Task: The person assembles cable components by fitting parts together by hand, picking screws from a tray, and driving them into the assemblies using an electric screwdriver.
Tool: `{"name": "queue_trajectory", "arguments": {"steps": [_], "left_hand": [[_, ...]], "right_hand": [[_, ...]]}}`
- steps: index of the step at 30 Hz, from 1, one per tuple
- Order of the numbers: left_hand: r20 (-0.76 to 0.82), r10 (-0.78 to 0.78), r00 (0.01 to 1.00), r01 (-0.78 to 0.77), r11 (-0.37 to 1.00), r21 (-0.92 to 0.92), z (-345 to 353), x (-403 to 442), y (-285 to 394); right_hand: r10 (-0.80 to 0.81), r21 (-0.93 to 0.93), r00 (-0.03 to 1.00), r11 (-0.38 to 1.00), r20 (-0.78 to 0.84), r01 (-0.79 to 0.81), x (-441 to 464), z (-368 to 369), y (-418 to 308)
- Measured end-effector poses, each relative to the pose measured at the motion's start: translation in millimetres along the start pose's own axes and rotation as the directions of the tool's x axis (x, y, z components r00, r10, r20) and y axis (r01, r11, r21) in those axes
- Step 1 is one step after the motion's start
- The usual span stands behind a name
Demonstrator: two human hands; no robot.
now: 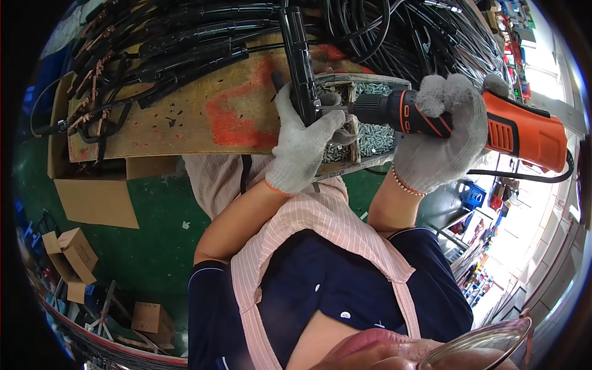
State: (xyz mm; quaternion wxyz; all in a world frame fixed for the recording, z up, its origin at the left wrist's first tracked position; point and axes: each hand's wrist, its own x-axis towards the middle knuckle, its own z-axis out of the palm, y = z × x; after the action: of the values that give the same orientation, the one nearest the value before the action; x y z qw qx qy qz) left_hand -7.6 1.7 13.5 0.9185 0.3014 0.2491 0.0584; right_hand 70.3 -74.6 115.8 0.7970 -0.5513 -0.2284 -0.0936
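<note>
My left hand (301, 148), in a grey-white knit glove, is closed around the lower end of a long black plastic housing (298, 58) at the table's edge. My gloved right hand (441, 148) is wrapped around an orange and black electric screwdriver (527, 131), which lies sideways and points left. Its bit reaches the side of the housing, beside my left fingers. Whether a screw sits at the tip is too small to tell. Just behind and below the bit is a divided box (354, 161) of small metal screws (375, 139), partly hidden by my hands.
Black cables (425, 37) and more black housings (191, 46) are heaped along the table's far side. Copper-coloured ends (95, 83) stick out at left. The worn wooden tabletop (179, 123) has red paint. Cardboard boxes (98, 200) stand below left. The screwdriver's cord (518, 177) hangs at right.
</note>
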Motion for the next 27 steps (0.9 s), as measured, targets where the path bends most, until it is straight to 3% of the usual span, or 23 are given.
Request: {"name": "queue_trajectory", "arguments": {"steps": [2, 5, 8, 11, 14, 17, 20, 21, 22, 23, 24, 26, 27], "left_hand": [[0.017, -0.01, 1.0, 0.011, 1.0, -0.02, -1.3, 0.3, 1.8], [0.025, 0.007, 1.0, -0.006, 0.999, -0.032, -1.9, -0.1, 2.7], [0.04, 0.039, 0.998, -0.037, 0.998, -0.058, -3.3, 0.2, -0.8], [0.06, 0.055, 0.997, -0.052, 0.997, -0.05, -5.8, 4.0, -5.3], [0.077, 0.101, 0.992, -0.094, 0.991, -0.09, -2.9, 2.9, -6.2], [0.021, 0.068, 0.997, -0.067, 0.996, -0.064, 5.4, -7.8, 0.1], [-0.075, 0.151, 0.986, -0.154, 0.987, -0.041, 9.7, -11.8, 25.3], [-0.105, 0.176, 0.979, -0.179, 0.983, -0.027, 5.9, -12.6, 35.3], [-0.018, 0.218, 0.976, -0.219, 0.975, -0.038, 7.0, -7.6, 47.7], [0.066, 0.268, 0.961, -0.264, 0.963, -0.056, 14.9, 0.1, 60.8], [0.11, 0.331, 0.937, -0.319, 0.941, -0.112, 40.1, 2.7, 73.2], [0.109, 0.34, 0.934, -0.326, 0.937, -0.122, 85.5, 14.4, 79.8], [0.12, 0.324, 0.939, -0.319, 0.946, -0.058, 110.3, 19.2, 84.0]], "right_hand": [[-0.018, 0.045, 0.999, 0.999, 0.052, 0.015, 1.9, 2.6, 1.7], [-0.041, -0.016, 0.999, 0.999, -0.024, 0.041, 0.8, 7.3, 2.3], [0.04, 0.226, 0.997, 0.972, 0.073, -0.056, 3.9, 3.3, 2.3], [0.011, 0.068, 0.997, 0.998, 0.074, -0.016, 2.8, 1.7, -2.4], [0.128, 0.239, 0.99, 0.965, -0.054, -0.112, 0.3, -7.7, 2.7], [-0.004, 0.065, 0.996, 0.998, -0.093, 0.011, 4.7, -12.2, -10.6], [0.004, 0.529, 0.981, 0.843, -0.194, 0.101, -2.0, -55.1, -42.7], [-0.118, 0.58, 0.983, 0.795, -0.143, 0.18, 0.6, -77.7, -42.7], [-0.099, 0.408, 0.93, 0.878, -0.355, 0.249, -0.5, -94.8, -44.9], [-0.111, 0.444, 0.935, 0.857, -0.336, 0.261, -1.1, -113.2, -44.0], [-0.277, -0.083, 0.891, 0.96, -0.359, 0.266, -9.4, -139.6, -33.9], [-0.311, -0.375, 0.828, 0.918, -0.467, 0.133, -24.4, -161.0, -26.0], [-0.139, -0.131, 0.795, 0.989, -0.59, 0.075, -28.4, -160.5, -25.9]]}}
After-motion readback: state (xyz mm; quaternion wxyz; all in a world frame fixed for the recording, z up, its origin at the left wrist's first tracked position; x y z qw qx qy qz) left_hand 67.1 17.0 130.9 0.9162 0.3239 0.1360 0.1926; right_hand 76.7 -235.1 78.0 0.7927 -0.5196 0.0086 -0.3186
